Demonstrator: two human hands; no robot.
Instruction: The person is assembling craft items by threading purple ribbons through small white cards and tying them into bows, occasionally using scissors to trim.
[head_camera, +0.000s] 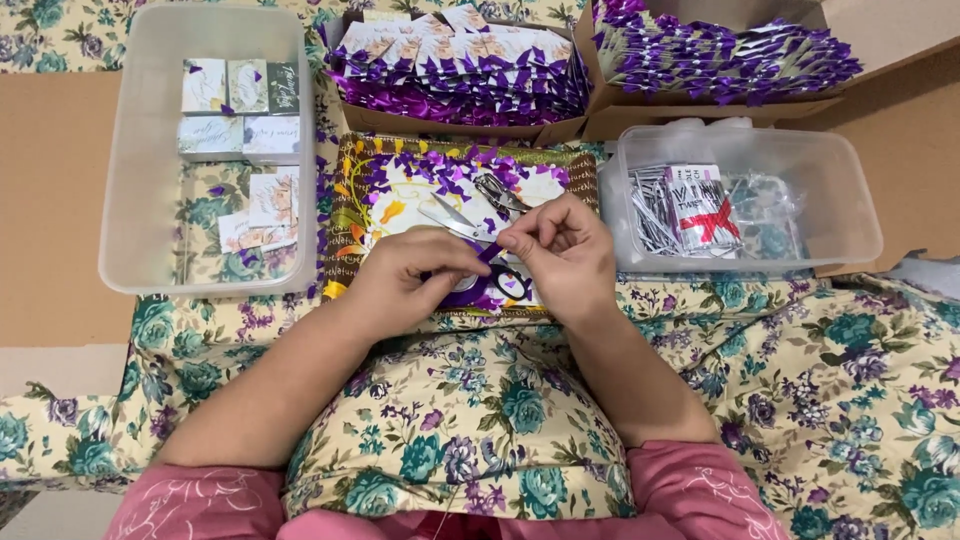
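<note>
Both hands meet over the middle of a patterned tray (352, 200) that sits on a flowered cloth (840, 380). The left hand (415, 280) is curled, its grip clenched on a strip of purple ribbon (478, 268), and the right hand (565, 250) pinches the same ribbon between thumb and forefinger, the fingertips of the two hands almost touching. Scissors (470, 228) lie on the tray just beyond the knuckles, blades pointing to its far left, a dark handle loop showing under the right hand. A small metal tool (500, 192), which I cannot identify, lies near the tray's far edge. Purple scraps (440, 165) litter the tray's far side. At the cloth's left edge stands a clear tub (120, 200) with small printed cards (240, 110) in it. At the right edge another clear tub (850, 220) holds a bundle of silver strips (650, 210) and clear packets (705, 205). Beyond the tray, two cardboard boxes (560, 130) are packed with finished cards (460, 60) trimmed in purple. A flowered cushion (460, 430) rests across the person's lap, under the forearms.
</note>
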